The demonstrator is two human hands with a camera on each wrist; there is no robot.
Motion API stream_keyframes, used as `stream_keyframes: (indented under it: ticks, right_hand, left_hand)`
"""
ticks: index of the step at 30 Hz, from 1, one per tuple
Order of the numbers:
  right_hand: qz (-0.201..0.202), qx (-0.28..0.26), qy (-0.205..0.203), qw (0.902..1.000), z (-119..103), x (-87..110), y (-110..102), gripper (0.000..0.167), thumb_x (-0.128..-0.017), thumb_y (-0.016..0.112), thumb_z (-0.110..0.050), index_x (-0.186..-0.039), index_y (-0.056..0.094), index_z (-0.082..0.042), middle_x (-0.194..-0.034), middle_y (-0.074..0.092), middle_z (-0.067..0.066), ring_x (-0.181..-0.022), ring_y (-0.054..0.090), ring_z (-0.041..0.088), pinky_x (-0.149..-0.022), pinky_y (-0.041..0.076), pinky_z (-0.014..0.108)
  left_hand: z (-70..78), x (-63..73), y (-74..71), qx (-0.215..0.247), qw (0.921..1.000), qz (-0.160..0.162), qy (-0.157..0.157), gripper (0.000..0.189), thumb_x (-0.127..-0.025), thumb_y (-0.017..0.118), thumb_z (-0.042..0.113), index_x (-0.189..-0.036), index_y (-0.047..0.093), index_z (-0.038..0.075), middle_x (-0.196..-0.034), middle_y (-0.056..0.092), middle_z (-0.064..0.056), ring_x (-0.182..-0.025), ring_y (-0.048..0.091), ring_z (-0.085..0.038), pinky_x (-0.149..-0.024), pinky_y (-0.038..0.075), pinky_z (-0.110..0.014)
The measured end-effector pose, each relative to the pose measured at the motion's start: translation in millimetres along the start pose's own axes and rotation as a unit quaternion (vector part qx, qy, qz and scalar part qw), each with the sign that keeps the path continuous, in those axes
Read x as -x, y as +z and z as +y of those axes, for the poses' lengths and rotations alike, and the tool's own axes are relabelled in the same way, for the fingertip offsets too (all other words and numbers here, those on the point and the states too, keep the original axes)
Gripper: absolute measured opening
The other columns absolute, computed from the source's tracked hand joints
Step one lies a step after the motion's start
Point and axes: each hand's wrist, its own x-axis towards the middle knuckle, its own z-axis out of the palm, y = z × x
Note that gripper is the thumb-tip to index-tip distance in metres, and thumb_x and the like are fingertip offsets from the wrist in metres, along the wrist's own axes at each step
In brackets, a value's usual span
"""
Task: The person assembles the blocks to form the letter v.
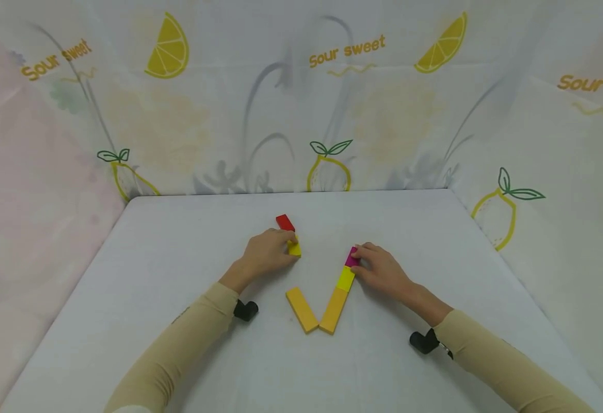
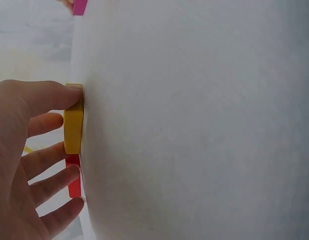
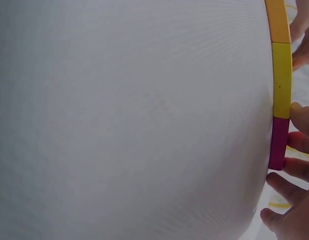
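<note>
My left hand (image 1: pixel 267 252) pinches a yellow block (image 1: pixel 294 248) with thumb and fingers. In the left wrist view, the thumb lies on one end of that yellow block (image 2: pixel 73 125). A red block (image 1: pixel 285 222) sits at the block's far end, partly behind my fingers. My right hand (image 1: pixel 381 268) holds a magenta block (image 1: pixel 351 257) at the top of a slanted row. In the right wrist view, this magenta block (image 3: pixel 279 143) meets a bright yellow block (image 3: pixel 282 80), followed by an orange-yellow block (image 3: pixel 278 21). My right thumb is near the magenta-yellow joint.
A longer orange-yellow block (image 1: pixel 302 310) slants toward the foot of the right row, their near ends meeting in a V. All blocks are on a white table (image 1: pixel 219 367). A lemon-print cloth (image 1: pixel 219 115) hangs behind it and along its sides.
</note>
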Motion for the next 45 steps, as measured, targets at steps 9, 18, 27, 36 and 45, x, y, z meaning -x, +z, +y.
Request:
stream_keyframes:
  ticks: [9, 18, 27, 36, 45]
  right_hand:
    - [-0.003, 0.009, -0.002, 1.0, -1, 0.0, 0, 0.027, -0.09, 0.072, -0.021, -0.114, 0.068, -0.01, -0.11, 0.065, 0.004, -0.097, 0.06, 0.02, -0.093, 0.055, 0.039]
    - [-0.002, 0.013, -0.005, 0.9999, -2, -1.3, 0, 0.028, -0.09, 0.072, -0.02, -0.115, 0.068, -0.009, -0.111, 0.065, 0.004, -0.098, 0.06, 0.02, -0.094, 0.055, 0.04]
    - [-0.004, 0.014, 0.0, 0.9999, -2, -0.3, -1, 0.028, -0.09, 0.072, -0.02, -0.115, 0.068, -0.009, -0.111, 0.065, 0.005, -0.098, 0.06, 0.021, -0.094, 0.054, 0.041]
    - [0.001, 0.009, -0.005, 1.0, -1, 0.3, -1, 0.029, -0.09, 0.073, -0.02, -0.115, 0.068, -0.008, -0.114, 0.065, 0.007, -0.103, 0.062, 0.022, -0.097, 0.053, 0.041]
    - [0.001, 0.007, -0.008, 0.9999, 1, 0.2, 0, 0.029, -0.09, 0.072, -0.019, -0.116, 0.068, -0.007, -0.117, 0.066, 0.008, -0.105, 0.062, 0.023, -0.099, 0.052, 0.042]
  left_hand:
    - [-1.4, 1.8, -1.6, -0.003, 1.0, 0.003, 0.004, 0.034, -0.087, 0.072, 0.041, -0.115, 0.068, 0.023, -0.107, 0.07, 0.004, -0.087, 0.056, -0.014, -0.073, 0.05, -0.031]
    - [-4.2, 6.7, -2.7, 0.018, 0.9998, 0.006, -0.012, 0.038, -0.086, 0.072, 0.043, -0.118, 0.065, 0.024, -0.105, 0.069, 0.005, -0.088, 0.058, -0.015, -0.077, 0.052, -0.034]
    - [-1.0, 15.9, -8.2, 0.03, 0.9992, 0.004, -0.026, 0.034, -0.085, 0.072, 0.044, -0.11, 0.063, 0.023, -0.097, 0.067, 0.005, -0.08, 0.055, -0.014, -0.07, 0.048, -0.03]
    - [4.0, 23.0, -10.0, 0.012, 0.9984, 0.016, -0.053, 0.034, -0.084, 0.074, 0.044, -0.108, 0.064, 0.022, -0.097, 0.068, 0.006, -0.074, 0.055, -0.014, -0.06, 0.044, -0.025]
    - [13.4, 38.2, -13.4, -0.002, 0.9979, 0.012, -0.063, 0.032, -0.084, 0.075, 0.041, -0.108, 0.065, 0.021, -0.09, 0.066, 0.006, -0.073, 0.054, -0.014, -0.061, 0.045, -0.026]
